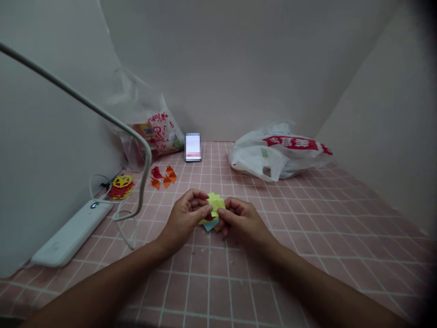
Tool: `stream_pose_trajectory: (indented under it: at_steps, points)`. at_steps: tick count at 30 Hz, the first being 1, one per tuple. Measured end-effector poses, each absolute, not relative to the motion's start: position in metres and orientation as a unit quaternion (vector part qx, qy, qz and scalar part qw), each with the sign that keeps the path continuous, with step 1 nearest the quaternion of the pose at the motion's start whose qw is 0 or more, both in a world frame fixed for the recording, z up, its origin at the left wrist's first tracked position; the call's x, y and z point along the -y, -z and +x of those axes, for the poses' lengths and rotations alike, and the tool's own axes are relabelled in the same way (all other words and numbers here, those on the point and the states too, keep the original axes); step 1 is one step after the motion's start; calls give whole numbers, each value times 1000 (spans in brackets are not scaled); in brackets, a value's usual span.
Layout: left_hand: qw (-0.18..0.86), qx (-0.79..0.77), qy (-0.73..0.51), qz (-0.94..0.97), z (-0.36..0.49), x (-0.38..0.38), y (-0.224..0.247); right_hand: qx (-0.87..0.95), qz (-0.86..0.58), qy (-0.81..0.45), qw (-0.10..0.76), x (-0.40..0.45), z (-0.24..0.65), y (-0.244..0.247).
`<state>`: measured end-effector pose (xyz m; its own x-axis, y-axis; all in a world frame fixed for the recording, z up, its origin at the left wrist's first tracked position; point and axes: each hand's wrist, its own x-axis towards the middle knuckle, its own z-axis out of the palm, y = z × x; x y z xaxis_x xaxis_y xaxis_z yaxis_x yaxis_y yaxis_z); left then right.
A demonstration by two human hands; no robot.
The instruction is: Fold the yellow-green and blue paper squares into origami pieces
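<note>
Yellow paper [216, 202], creased and cut with stepped edges, sits between the two hands, above the pink tiled surface [211, 291]. The left hand [186, 214] is partly closed, its thumb and curled fingers pinching the paper's left side; the right hand [244, 216] is also partly closed, thumb pressed to the lower right of the paper. A blue piece [210, 224] shows just under the yellow, with a bit of orange beside it. Farther off, to the left, lie several folded orange pieces [166, 181] and a red one [156, 172], and near the wall a stack of yellow and red cut-outs [122, 182]. A long white device [70, 234] with a small lit display lies nearby, a pale cable [145, 155] looping above and beside it. The right-hand plastic bag [283, 155] has a red band with white Chinese characters, seemingly 美宜, the rest lost in folds. The left-hand plastic bag [164, 132] carries red print with an R-like shape; the rest is too blurred to read. Between the bags stands a phone [193, 147], its screen pixelated and illegible.
</note>
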<state>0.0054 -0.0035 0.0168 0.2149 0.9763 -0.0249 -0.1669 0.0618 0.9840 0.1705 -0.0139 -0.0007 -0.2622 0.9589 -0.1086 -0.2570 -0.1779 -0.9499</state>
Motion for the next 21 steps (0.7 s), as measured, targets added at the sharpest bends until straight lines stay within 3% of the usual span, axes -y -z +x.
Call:
stream_pose_trajectory:
  at_steps: [10,21]
  points:
    - [593,-421,-390,565,1,0,-12,446,-391,-669,448,14,171,2]
    - [558,-432,-401,585,2,3,-18,475,-372,-666,438,14,171,2]
